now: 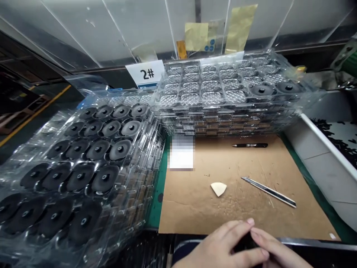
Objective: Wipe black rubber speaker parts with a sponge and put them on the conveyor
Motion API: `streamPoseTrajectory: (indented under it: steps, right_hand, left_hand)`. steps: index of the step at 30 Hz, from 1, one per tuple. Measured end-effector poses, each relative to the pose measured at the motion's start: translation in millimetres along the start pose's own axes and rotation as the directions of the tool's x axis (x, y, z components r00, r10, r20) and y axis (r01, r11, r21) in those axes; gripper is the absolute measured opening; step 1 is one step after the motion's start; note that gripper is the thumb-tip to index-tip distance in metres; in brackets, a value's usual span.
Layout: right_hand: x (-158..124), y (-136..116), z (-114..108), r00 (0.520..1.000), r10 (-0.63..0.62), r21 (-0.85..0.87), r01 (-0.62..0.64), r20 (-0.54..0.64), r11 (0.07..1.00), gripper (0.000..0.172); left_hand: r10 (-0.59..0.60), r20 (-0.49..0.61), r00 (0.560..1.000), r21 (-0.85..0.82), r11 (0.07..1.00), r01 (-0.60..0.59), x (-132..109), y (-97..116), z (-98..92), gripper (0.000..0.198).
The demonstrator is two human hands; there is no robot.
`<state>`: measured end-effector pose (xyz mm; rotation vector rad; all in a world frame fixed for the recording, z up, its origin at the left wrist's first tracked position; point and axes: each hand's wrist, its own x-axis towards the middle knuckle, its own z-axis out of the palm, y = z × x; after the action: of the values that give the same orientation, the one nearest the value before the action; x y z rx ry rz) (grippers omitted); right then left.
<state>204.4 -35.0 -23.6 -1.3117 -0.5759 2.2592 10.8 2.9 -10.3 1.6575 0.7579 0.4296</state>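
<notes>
Well, left hand [220,243] and right hand [279,254] together, clamped on small dark part [244,242], mostly hidden, at near edge of cardboard sheet [251,214]. Risk: part slips from fingers, falls off edge; bumped arm tips clear tray stack [145,175] left of sheet.

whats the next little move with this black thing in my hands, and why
I'd probably set the dark piece held between your left hand and right hand into the empty pocket beside the black discs in the top tray. It seems to match those discs, though your fingers hide much of it.
</notes>
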Motion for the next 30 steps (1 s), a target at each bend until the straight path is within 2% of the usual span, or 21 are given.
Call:
streamPoseTrajectory:
  steps: [2, 3, 5, 6, 8, 10, 12, 14, 16, 20, 23, 25, 30]
  right_hand:
    - [15, -4, 1, 1.0, -0.024, -0.158, 0.024, 0.005, 0.987, 0.061]
    - [25, -10, 1, 0.996, -0.082, -0.308, 0.071, -0.024, 0.949, 0.062]
    - [45, -24, 0, 0.952, -0.282, -0.634, 0.145, -0.121, 0.759, 0.058]
    - [56, -30, -1, 0.906, -0.391, -0.754, 0.142, -0.162, 0.642, 0.055]
    - [77, -36, 1, 0.811, -0.549, -0.875, 0.102, -0.203, 0.474, 0.047]
    - [94, -30, 6, 0.79, -0.588, -0.898, 0.117, -0.173, 0.423, 0.039]
    - [103, -16, 12, 0.795, -0.6, -0.909, 0.184, -0.086, 0.375, 0.03]
    - [104, -4, 17, 0.802, -0.598, -0.902, 0.261, 0.004, 0.344, 0.029]
    - [101, -2, 18, 0.802, -0.595, -0.888, 0.31, 0.053, 0.339, 0.027]
    - [104, -32, 18, 0.79, -0.614, -0.868, 0.302, -0.003, 0.393, 0.02]
    - [115, -56, 28, 0.775, -0.63, -0.86, 0.283, -0.056, 0.425, 0.021]
    - [120, -61, 39, 0.764, -0.643, -0.863, 0.29, -0.052, 0.414, 0.02]
    - [120, -56, 53, 0.79, -0.612, -0.866, 0.324, 0.026, 0.381, 0.016]
  left_hand:
    - [-0.009, -0.074, 0.997, -0.141, 0.99, -0.002, -4, -8, -6.5, 0.061]
    - [-0.008, -0.133, 0.991, -0.206, 0.978, -0.02, -6, -14, -9.5, 0.061]
    - [-0.089, -0.283, 0.955, -0.398, 0.917, -0.033, -10, -27, -14.2, 0.064]
    - [-0.179, -0.36, 0.916, -0.542, 0.839, -0.049, -12, -34, -16.0, 0.064]
    - [-0.389, -0.437, 0.811, -0.791, 0.595, -0.141, -14, -47, -19.0, 0.062]
    - [-0.533, -0.439, 0.723, -0.888, 0.381, -0.258, -12, -56, -22.0, 0.06]
    - [-0.597, -0.446, 0.667, -0.895, 0.283, -0.345, -6, -62, -25.1, 0.058]
    - [-0.613, -0.461, 0.642, -0.884, 0.251, -0.395, 2, -66, -27.5, 0.056]
    - [-0.601, -0.484, 0.636, -0.87, 0.256, -0.421, 10, -69, -28.0, 0.053]
    - [-0.564, -0.525, 0.638, -0.849, 0.297, -0.437, 18, -76, -24.3, 0.05]
    - [-0.576, -0.528, 0.624, -0.848, 0.314, -0.427, 18, -79, -21.2, 0.048]
    - [-0.594, -0.529, 0.606, -0.846, 0.315, -0.43, 17, -79, -20.5, 0.046]
    - [-0.607, -0.491, 0.625, -0.867, 0.267, -0.421, 17, -79, -22.1, 0.044]
